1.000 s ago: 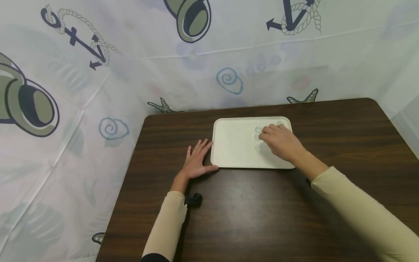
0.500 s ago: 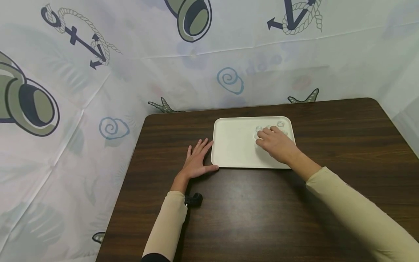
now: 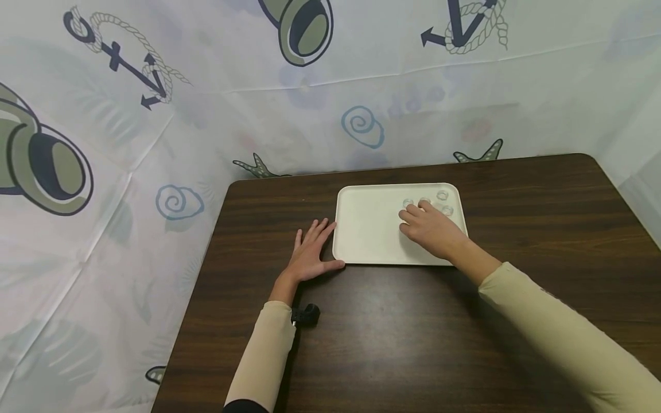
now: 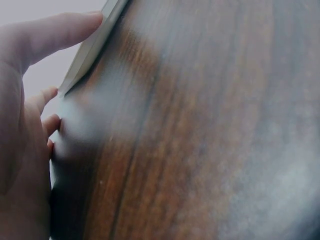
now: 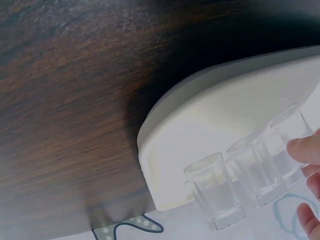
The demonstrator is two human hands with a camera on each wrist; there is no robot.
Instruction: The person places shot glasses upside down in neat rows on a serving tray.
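Note:
A cream tray (image 3: pixel 369 229) lies on the table, with several small clear shot glasses (image 3: pixel 447 211) standing on its right half. My right hand (image 3: pixel 432 232) is over that half, its back hiding part of the group. In the right wrist view its thumb (image 5: pixel 306 150) and fingers pinch one shot glass (image 5: pixel 290 125) by the side; two more glasses (image 5: pixel 214 190) stand near it in a row. My left hand (image 3: pixel 308 255) rests at the tray's left edge, fingers spread and straight, with thumb tip (image 4: pixel 92 22) against the rim.
The dark wood-grain table (image 3: pixel 392 344) extends around the tray on every side. Behind it hangs a pale curtain (image 3: pixel 310 126) printed with anchors and shells. A black band with a small camera (image 3: pixel 306 315) sits on the left wrist.
My right hand has moved left across the tray, uncovering shot glasses near its back right corner. The left hand and the tray stay in place.

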